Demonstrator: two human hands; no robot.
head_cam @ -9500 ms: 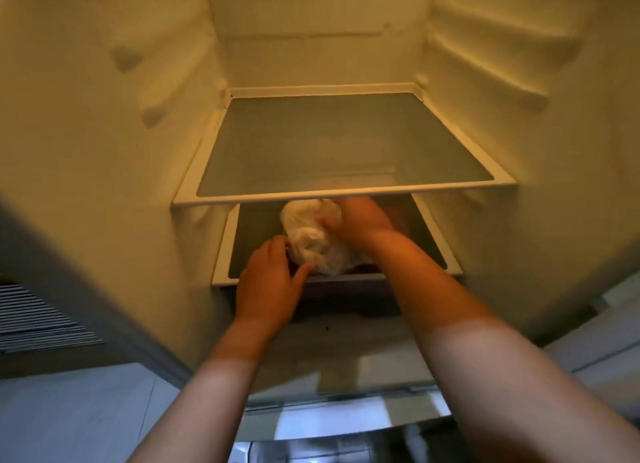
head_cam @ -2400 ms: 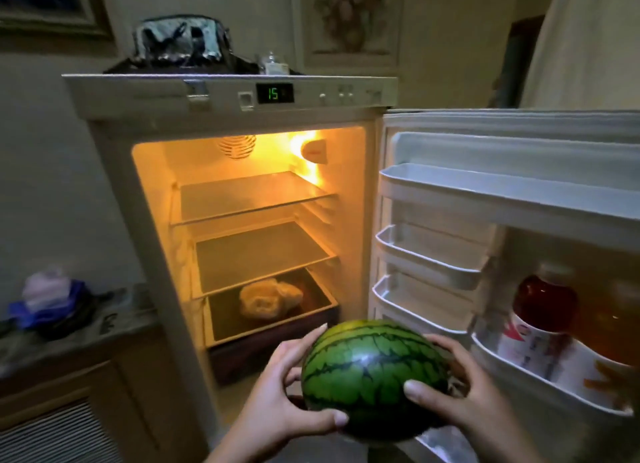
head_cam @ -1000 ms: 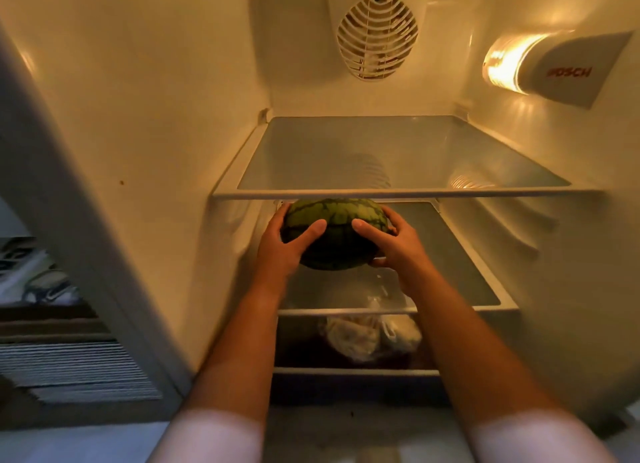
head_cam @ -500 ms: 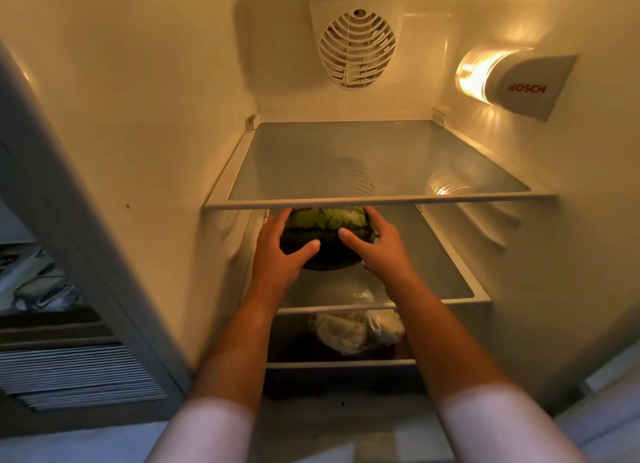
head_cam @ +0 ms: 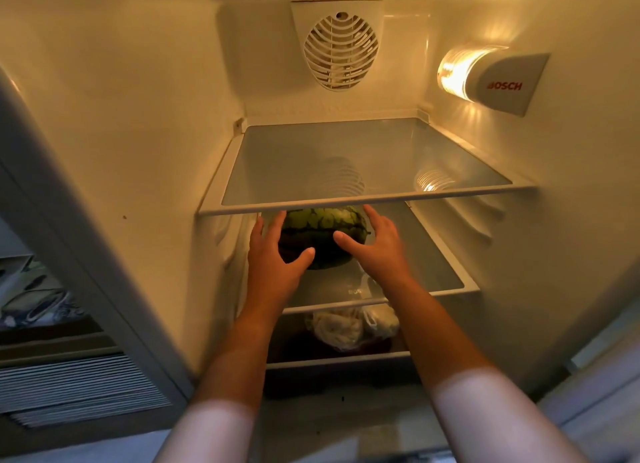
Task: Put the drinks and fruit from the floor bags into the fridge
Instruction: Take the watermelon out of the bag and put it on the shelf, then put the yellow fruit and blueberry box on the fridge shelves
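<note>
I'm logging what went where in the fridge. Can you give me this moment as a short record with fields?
item in hand: watermelon
location: middle shelf, under the top shelf
left hand: fingers straight, thumb against the melon's front
right hand: fingers straight along the melon's right side
top shelf: nothing on it
bottom compartment: plastic bag
fridge light: on

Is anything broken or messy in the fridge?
Nothing looks broken or spilled. The watermelon sits on the middle shelf between both hands, a plastic bag lies below, and the top shelf sits level.
</note>
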